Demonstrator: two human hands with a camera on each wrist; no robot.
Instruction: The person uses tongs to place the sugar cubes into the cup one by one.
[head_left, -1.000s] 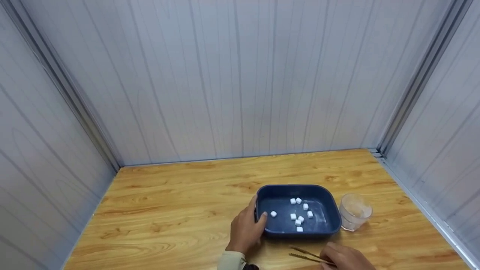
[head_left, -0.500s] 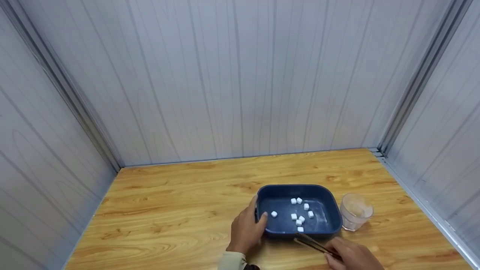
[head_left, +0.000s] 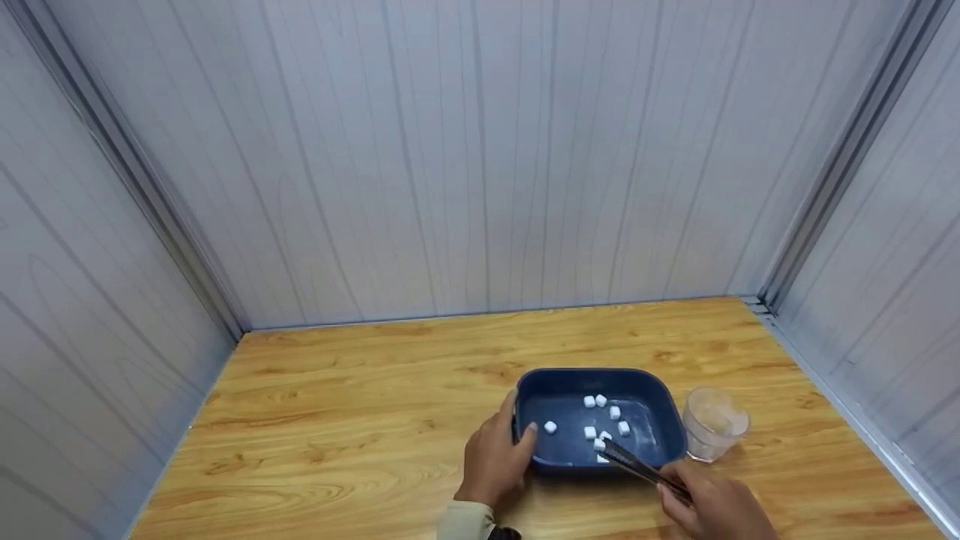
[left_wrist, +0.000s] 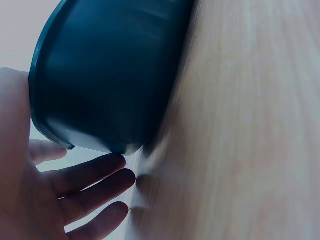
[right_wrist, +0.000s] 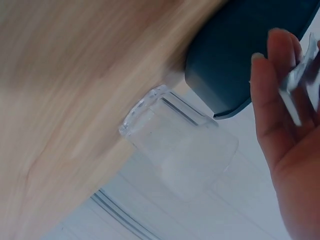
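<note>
My left hand [head_left: 495, 454] holds the left end of a dark blue rectangular dish [head_left: 540, 390], its thumb over the rim and fingers along the outside wall. In the left wrist view the fingers [left_wrist: 95, 195] are spread below the dish's end wall. Several small white cubes [head_left: 550, 427] lie scattered inside the dish. With my right hand [head_left: 716, 499] I grip metal tongs [head_left: 637, 466] that reach over the near rim. Their tips are at a cluster of white cubes near the front and partly cover it; whether they pinch one I cannot tell.
A clear glass [head_left: 716, 424] stands just right of the dish, near my right hand. Pale panel walls [head_left: 480, 150] enclose the wooden table [head_left: 337, 420] at the back and both sides.
My right hand has moved the tongs up from the table in front of the dish, over the near rim, to the cubes. The left hand stays on the dish.
</note>
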